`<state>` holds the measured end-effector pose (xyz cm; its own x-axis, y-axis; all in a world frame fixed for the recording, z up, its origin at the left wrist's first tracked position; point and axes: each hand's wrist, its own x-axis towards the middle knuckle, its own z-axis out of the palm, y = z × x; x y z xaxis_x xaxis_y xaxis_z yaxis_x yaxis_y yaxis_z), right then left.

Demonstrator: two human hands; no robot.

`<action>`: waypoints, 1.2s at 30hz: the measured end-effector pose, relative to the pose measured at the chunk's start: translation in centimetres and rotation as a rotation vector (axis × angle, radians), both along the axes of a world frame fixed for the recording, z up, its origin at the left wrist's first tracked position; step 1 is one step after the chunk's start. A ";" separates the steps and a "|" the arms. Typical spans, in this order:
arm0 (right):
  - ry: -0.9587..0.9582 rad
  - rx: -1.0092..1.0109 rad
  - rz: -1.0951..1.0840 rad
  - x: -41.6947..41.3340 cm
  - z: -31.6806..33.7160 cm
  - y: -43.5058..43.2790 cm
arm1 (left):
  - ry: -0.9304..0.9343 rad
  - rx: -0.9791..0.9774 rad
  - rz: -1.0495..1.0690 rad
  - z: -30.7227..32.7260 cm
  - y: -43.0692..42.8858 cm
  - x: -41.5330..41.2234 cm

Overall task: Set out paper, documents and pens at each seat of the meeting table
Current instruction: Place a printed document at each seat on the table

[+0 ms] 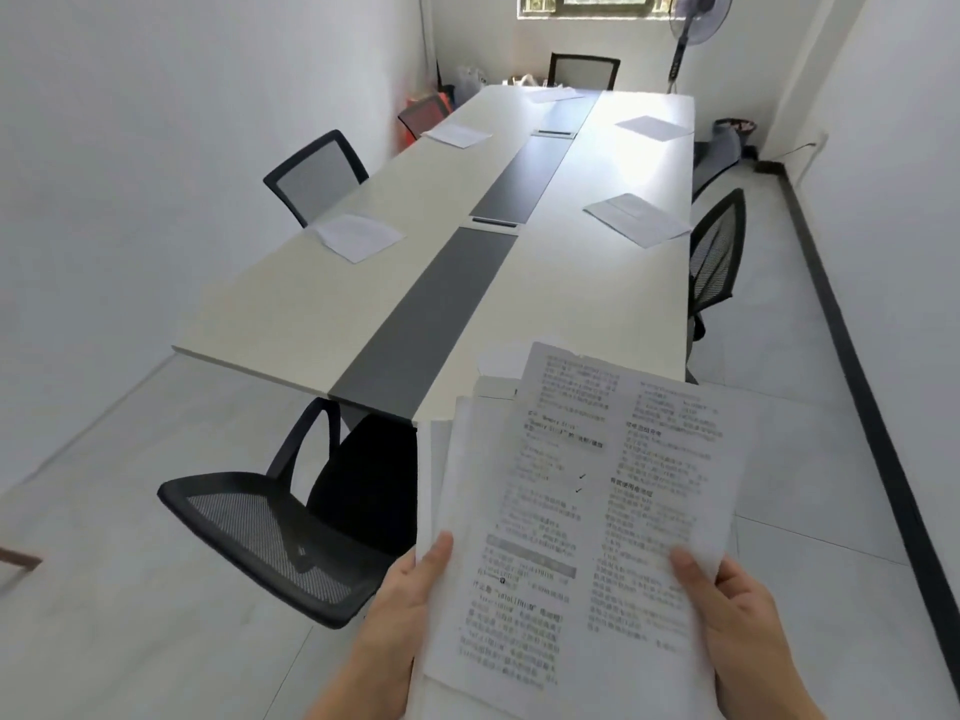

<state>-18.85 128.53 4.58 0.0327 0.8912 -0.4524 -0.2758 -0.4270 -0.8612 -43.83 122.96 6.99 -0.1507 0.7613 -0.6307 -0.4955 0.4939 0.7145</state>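
Head view: left grip [408,610] and right grip [740,613] each pinch the document stack [571,511] beside the meeting table [291,304].

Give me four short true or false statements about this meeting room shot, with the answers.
1. The left hand and the right hand together hold a stack of printed sheets. True.
2. On the table, papers lie only along the left side. False: papers also lie along the right side and at the far end.
3. A standing fan is near the window. True.
4. The table is round. False: it is long and rectangular, with a grey strip down the middle.
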 end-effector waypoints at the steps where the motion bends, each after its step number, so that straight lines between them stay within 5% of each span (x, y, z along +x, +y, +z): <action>1: -0.008 -0.008 0.017 -0.2 -0.1 1.4 | -0.001 -0.020 0.012 0.0 1.1 -0.2; 8: 0.045 -0.035 0.101 -2.0 -0.5 13.5 | 0.045 0.035 0.107 -0.2 10.3 -1.6; 15: 0.072 -0.227 0.413 -4.8 -0.8 25.7 | 0.090 0.059 0.279 -0.6 16.9 -3.9; 22: -0.163 -0.335 0.619 -10.8 -3.0 31.6 | 0.124 -0.044 0.482 -1.5 17.4 -8.8; 36: -0.376 -0.214 0.399 -34.0 -10.1 44.6 | 0.189 -0.075 0.707 -1.7 16.3 -22.5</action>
<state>-52.87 173.13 -5.55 -0.0936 0.7576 -0.6459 0.2502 -0.6101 -0.7518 -66.36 139.27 5.31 -0.7010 0.3973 -0.5923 -0.5859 0.1528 0.7959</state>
